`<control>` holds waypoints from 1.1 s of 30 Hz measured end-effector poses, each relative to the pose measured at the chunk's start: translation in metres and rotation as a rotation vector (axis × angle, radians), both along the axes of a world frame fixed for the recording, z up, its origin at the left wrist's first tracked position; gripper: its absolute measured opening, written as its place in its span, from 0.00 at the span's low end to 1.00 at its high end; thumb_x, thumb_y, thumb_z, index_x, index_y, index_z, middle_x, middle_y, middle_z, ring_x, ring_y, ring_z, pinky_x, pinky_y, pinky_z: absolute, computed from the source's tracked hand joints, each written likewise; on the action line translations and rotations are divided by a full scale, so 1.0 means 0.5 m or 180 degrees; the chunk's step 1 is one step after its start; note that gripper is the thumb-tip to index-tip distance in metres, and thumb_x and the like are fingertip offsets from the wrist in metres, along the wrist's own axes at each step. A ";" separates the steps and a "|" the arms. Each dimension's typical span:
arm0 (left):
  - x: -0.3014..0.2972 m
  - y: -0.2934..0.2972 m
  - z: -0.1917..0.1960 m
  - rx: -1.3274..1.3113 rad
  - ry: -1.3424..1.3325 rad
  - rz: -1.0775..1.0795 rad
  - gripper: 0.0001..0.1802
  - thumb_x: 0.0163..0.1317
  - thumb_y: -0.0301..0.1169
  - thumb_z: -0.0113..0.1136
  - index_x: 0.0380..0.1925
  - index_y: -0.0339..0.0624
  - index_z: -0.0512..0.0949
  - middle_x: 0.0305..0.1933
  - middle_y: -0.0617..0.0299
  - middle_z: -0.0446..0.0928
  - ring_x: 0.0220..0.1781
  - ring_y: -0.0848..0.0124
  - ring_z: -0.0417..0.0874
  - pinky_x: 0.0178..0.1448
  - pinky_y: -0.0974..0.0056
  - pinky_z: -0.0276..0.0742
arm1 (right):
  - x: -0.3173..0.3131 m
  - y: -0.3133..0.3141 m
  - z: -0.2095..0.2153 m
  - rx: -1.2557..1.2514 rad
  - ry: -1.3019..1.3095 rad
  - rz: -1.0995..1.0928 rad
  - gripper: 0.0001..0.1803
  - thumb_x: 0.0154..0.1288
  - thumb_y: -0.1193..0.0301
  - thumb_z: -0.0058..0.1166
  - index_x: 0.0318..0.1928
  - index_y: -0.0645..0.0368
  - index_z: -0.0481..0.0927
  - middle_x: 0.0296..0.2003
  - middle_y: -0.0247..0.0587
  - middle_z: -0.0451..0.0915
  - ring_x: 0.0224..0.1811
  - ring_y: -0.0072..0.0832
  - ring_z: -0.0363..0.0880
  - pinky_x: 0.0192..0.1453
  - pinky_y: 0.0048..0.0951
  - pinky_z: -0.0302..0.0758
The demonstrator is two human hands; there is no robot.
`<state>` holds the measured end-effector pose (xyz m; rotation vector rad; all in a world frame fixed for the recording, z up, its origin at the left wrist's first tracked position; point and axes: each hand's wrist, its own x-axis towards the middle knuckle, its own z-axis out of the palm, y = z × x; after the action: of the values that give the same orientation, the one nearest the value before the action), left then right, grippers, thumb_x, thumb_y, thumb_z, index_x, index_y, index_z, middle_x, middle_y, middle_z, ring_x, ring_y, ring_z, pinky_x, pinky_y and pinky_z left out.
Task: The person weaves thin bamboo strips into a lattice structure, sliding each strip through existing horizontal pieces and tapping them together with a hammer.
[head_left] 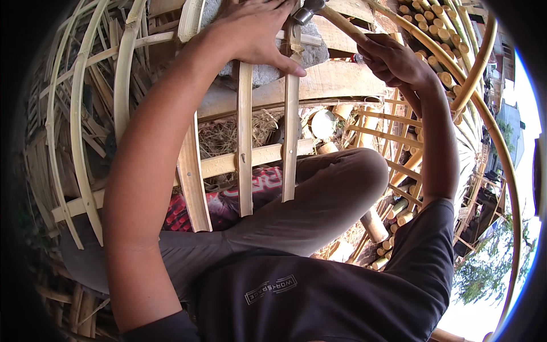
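Observation:
My right hand (393,61) grips a hammer (342,24) by its wooden handle. The hammer's metal head is at the top edge, over the upper end of a bamboo slat (290,114). Beside it, my left hand (256,34) reaches across the slats, fingers stretched and thumb apart, with the thumb tip lying on that same slat. The fingertips are partly cut off by the top edge. A second slat (244,142) passes under the left hand. Both slats cross a bamboo crosspiece (222,165), and a nail head shows at each crossing. Behind them lies a grey stone block (268,74).
More slats (122,85) run lengthwise on the left. A wooden plank (342,80) lies before the stone. My bent leg (319,199) is under the slat ends. Cut bamboo poles (439,28) are stacked at the right, near a curved pole (507,148) and a bamboo lattice (393,137).

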<state>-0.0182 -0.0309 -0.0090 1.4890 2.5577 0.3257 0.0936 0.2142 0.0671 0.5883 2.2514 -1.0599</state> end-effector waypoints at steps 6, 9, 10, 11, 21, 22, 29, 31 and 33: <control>-0.003 0.007 0.047 -0.0740 -0.0123 -0.0057 0.80 0.38 0.83 0.55 0.76 0.33 0.38 0.82 0.46 0.34 0.84 0.55 0.34 0.83 0.42 0.26 | -0.036 0.045 0.015 -0.0682 -0.0507 0.0268 0.21 0.80 0.50 0.40 0.31 0.49 0.63 0.16 0.17 0.52 0.13 0.07 0.46 0.11 0.16 0.42; 0.016 -0.004 0.027 -0.0217 0.0131 0.0015 0.80 0.38 0.84 0.55 0.76 0.34 0.38 0.82 0.46 0.34 0.84 0.55 0.34 0.83 0.42 0.25 | -0.027 0.043 0.025 -0.0629 -0.0490 0.0258 0.23 0.78 0.46 0.42 0.30 0.48 0.65 0.15 0.15 0.54 0.13 0.07 0.48 0.11 0.16 0.45; 0.015 -0.004 0.023 -0.0190 0.0112 0.0010 0.80 0.38 0.84 0.55 0.76 0.34 0.38 0.82 0.46 0.33 0.84 0.55 0.34 0.83 0.42 0.25 | -0.020 0.033 0.023 -0.0538 -0.0483 0.0252 0.22 0.79 0.47 0.42 0.31 0.48 0.66 0.16 0.16 0.53 0.13 0.07 0.47 0.11 0.15 0.44; 0.014 -0.007 0.019 -0.0179 0.0091 0.0011 0.80 0.38 0.84 0.55 0.76 0.34 0.37 0.82 0.46 0.33 0.84 0.55 0.34 0.83 0.42 0.25 | -0.012 0.014 0.016 -0.0463 -0.0478 0.0254 0.21 0.79 0.49 0.41 0.32 0.49 0.67 0.16 0.16 0.53 0.13 0.07 0.47 0.12 0.15 0.43; -0.012 0.002 -0.007 -0.0065 -0.0131 -0.0109 0.82 0.37 0.82 0.58 0.76 0.31 0.38 0.82 0.43 0.36 0.84 0.54 0.36 0.83 0.43 0.27 | 0.033 -0.018 0.012 0.0369 0.0504 -0.0264 0.21 0.80 0.51 0.41 0.33 0.51 0.68 0.18 0.18 0.54 0.16 0.09 0.49 0.16 0.18 0.48; -0.015 0.002 -0.009 -0.0027 -0.0187 -0.0114 0.82 0.36 0.82 0.59 0.76 0.31 0.38 0.82 0.43 0.36 0.84 0.54 0.36 0.83 0.43 0.27 | 0.034 -0.017 -0.001 0.0466 0.0498 -0.0121 0.21 0.80 0.51 0.42 0.33 0.52 0.68 0.18 0.18 0.56 0.16 0.09 0.50 0.17 0.18 0.49; -0.011 0.014 0.003 -0.0361 -0.0052 0.0008 0.81 0.36 0.82 0.59 0.76 0.30 0.41 0.82 0.43 0.37 0.84 0.54 0.37 0.84 0.44 0.27 | 0.047 -0.048 -0.011 0.0262 0.0668 -0.0317 0.21 0.80 0.51 0.43 0.34 0.52 0.68 0.19 0.19 0.58 0.16 0.10 0.51 0.17 0.19 0.51; -0.008 0.015 0.001 -0.0293 0.0005 0.0039 0.81 0.36 0.83 0.58 0.76 0.31 0.41 0.82 0.44 0.37 0.84 0.54 0.37 0.83 0.42 0.27 | 0.053 -0.048 -0.035 -0.0079 0.0962 -0.0682 0.19 0.79 0.52 0.44 0.34 0.52 0.68 0.19 0.18 0.60 0.15 0.09 0.52 0.17 0.18 0.51; -0.008 0.010 -0.005 -0.0233 0.0111 0.0068 0.82 0.36 0.83 0.57 0.76 0.31 0.39 0.82 0.45 0.36 0.84 0.54 0.36 0.82 0.39 0.26 | 0.055 -0.068 -0.046 0.0260 0.1116 -0.0581 0.20 0.74 0.51 0.54 0.36 0.56 0.71 0.20 0.21 0.65 0.16 0.09 0.58 0.18 0.19 0.56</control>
<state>-0.0222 -0.0260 -0.0117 1.4551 2.5844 0.2083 0.1211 0.1804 0.0440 0.6981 2.5927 -1.2459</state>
